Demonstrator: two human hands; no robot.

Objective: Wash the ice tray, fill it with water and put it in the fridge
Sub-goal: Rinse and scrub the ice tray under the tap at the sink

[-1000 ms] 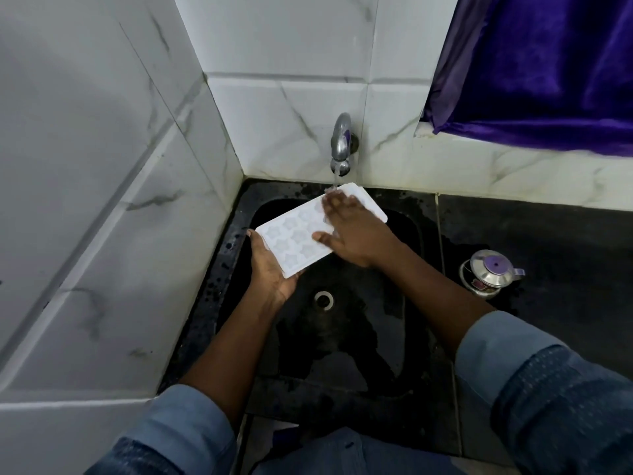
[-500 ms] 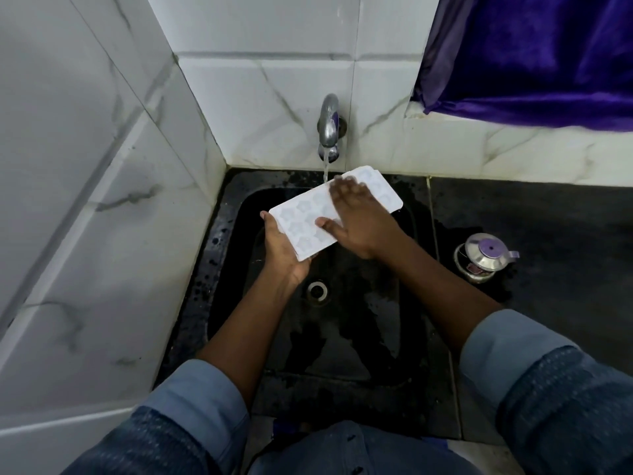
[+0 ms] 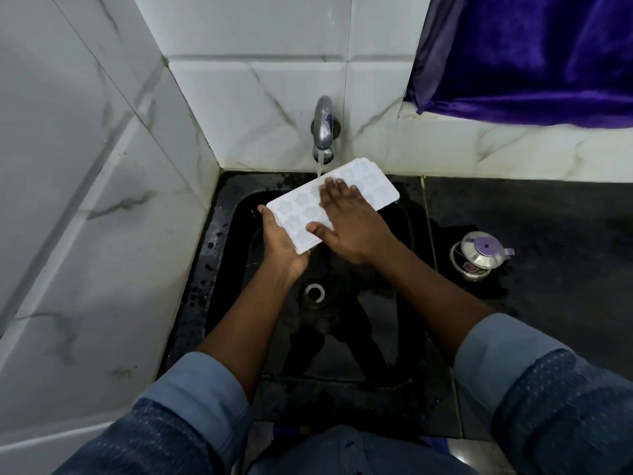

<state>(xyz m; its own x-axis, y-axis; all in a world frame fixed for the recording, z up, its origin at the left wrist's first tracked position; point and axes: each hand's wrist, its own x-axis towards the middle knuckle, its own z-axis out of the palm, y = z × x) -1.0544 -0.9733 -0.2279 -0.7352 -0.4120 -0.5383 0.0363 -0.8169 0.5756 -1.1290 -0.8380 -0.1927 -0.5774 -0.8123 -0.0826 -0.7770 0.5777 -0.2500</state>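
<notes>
One tap (image 3: 323, 132) wets ice tray (image 3: 372, 186); left hand (image 3: 282, 245) clamps it, right hand (image 3: 352, 222) flat atop.

I am watching through a single wide-angle camera worn on the person's head, looking forward and steeply down into the sink (image 3: 219, 255). It is sitting close: the rolled sleeves (image 3: 191, 406) are filling the near edge, and the left hand (image 3: 282, 248), right hand (image 3: 349, 221) and ice tray (image 3: 294, 209) are landing just above mid-frame. The tap (image 3: 323, 132) on the far wall (image 3: 257, 97) is marking the upper centre. The lens is bending the side wall (image 3: 85, 200) at the left, while the dark counter (image 3: 548, 217) and purple curtain (image 3: 531, 53) are closing off the right.
</notes>
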